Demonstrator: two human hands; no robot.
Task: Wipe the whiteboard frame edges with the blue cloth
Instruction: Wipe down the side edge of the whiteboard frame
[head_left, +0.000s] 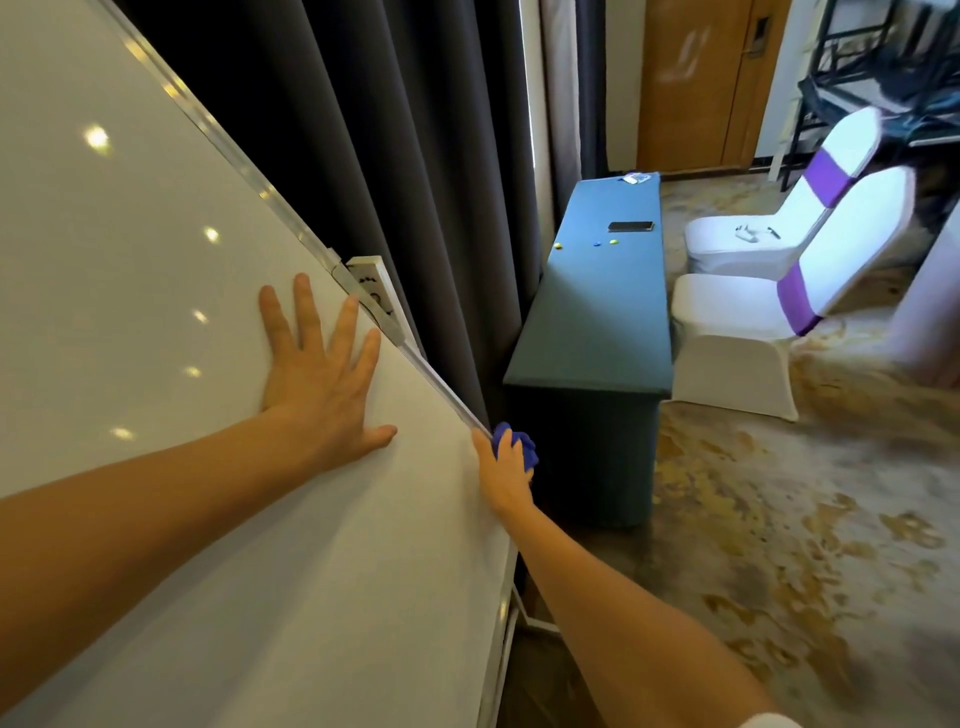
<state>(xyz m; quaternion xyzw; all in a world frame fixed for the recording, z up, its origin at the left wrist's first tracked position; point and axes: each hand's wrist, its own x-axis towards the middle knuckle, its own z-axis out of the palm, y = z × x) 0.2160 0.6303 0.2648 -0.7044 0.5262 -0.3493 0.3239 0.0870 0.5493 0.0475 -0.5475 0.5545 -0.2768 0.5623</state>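
The whiteboard fills the left half of the view, tilted, with its silver frame edge running diagonally down to the right. My left hand lies flat on the board surface, fingers spread, holding nothing. My right hand grips the bunched blue cloth and presses it against the right frame edge, low on the board. The cloth is partly hidden behind my fingers.
Dark curtains hang just behind the board. A teal-covered table stands to the right with a phone and small magnets on it. Two white covered chairs sit beyond it on patterned carpet. A bracket sits on the frame.
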